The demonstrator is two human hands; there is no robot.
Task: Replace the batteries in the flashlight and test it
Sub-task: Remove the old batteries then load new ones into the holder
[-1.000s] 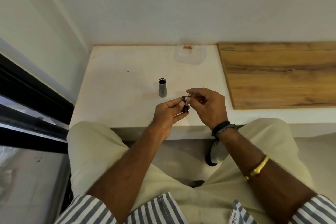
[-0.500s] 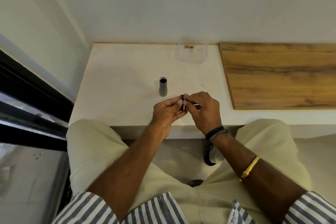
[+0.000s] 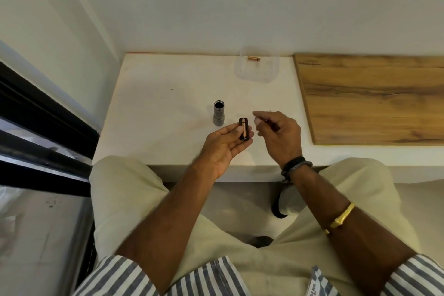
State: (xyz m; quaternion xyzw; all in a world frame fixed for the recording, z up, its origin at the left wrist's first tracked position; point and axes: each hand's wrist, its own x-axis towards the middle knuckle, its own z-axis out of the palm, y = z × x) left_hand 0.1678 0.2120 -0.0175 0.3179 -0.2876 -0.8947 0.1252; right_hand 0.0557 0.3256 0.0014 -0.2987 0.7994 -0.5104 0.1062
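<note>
Pinching a short black cylindrical battery holder [image 3: 241, 125] between thumb and fingertips, the left hand [image 3: 225, 148] holds it upright just above the near part of the white table [image 3: 156, 115]; a copper-coloured battery [image 3: 244, 131] shows in the holder's side. The right hand [image 3: 280, 136] hovers just beside the holder without touching it, fingers loosely curled, thumb and forefinger close together with nothing visible between them. Just beyond the left hand's fingertips the grey metal flashlight tube [image 3: 218, 116] stands upright on the table, its dark open end facing up. Further back, near the wall, a clear plastic tray [image 3: 257, 75] holds a loose copper-coloured cell [image 3: 254, 58] lying on its side. A brown wooden board [image 3: 370, 98] lies on the right of the table. The right forearm carries a black wristband [image 3: 296, 165] and a gold bangle [image 3: 342, 215]
</note>
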